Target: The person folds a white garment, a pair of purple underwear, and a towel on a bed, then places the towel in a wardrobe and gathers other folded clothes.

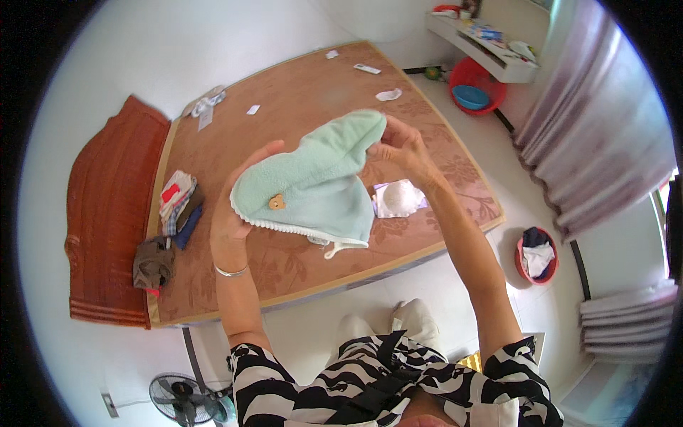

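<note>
I hold up a pale green fleece hair-drying cap (315, 181) above the mattress (299, 277). It has a white ribbed edge, a small bear-shaped patch and a white loop at its lower right. My left hand (235, 197) supports its left end, with the palm partly inside or behind the cloth, and the fingers are partly hidden. My right hand (400, 147) pinches the upper right tip between thumb and fingers. Right of the cap, below my right hand, a folded white cloth item (397, 198) lies on the mattress, with something purple under it.
Folded clothes (179, 205) and a dark brown garment (153, 262) lie by the wooden headboard (112, 213). Small white items lie toward the mattress's far side. A red basket with clothes (537, 256) stands on the floor at right, and an electric fan (184, 400) at lower left.
</note>
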